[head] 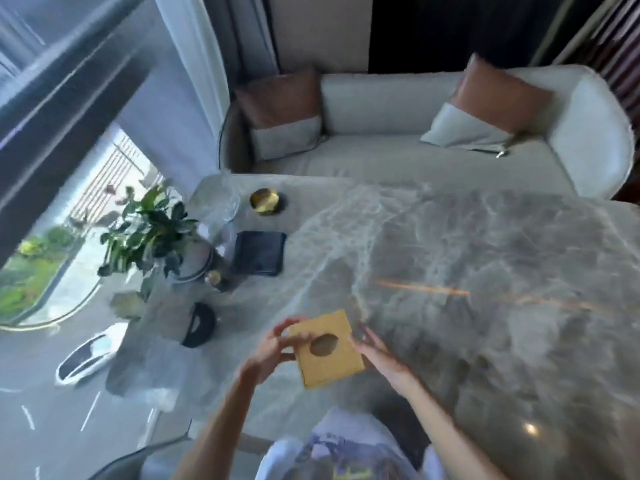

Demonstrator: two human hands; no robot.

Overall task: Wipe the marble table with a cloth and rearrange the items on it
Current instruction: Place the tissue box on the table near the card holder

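A yellow-brown tissue box (327, 348) with an oval opening on top is held just above the near part of the grey marble table (485, 271). My left hand (277, 348) grips its left side and my right hand (372, 351) holds its right side. A folded dark cloth (259, 252) lies further back on the table's left part. A gold round dish (265, 201) on a dark coaster sits beyond it, near the far edge.
A potted green plant (152, 233) in a grey vase stands at the table's left end, with clear glassware (225, 206) and a small gold-topped item (215, 279) beside it. A black curved object (200, 325) lies near the left edge. A white sofa (415, 140) with cushions runs along the far side.
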